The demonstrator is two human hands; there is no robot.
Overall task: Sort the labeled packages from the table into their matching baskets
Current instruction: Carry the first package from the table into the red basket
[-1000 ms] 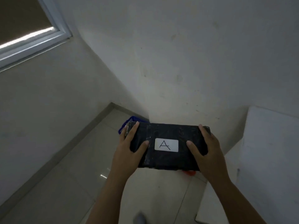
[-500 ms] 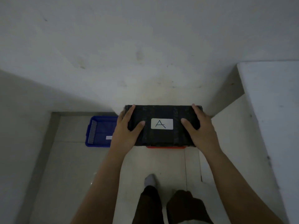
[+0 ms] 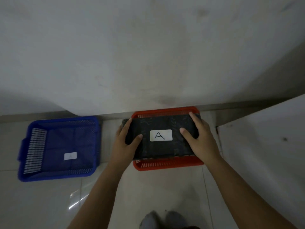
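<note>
Both hands' fingers point(image 3: 127, 129) clamped on black package point(image 3: 158, 146) ends — held over red basket point(image 3: 166, 165)

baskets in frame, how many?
2. Blue basket on the floor at left, with a white label inside; red basket by the wall, mostly covered by the black package both hands hold over it.

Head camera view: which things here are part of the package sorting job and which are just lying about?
Part of the job:
- black package labelled A, held by left hand and right hand
- red basket, under the package
- blue basket, with a white label inside

Just there:
- white surface at right
- wall
- tiled floor
</note>
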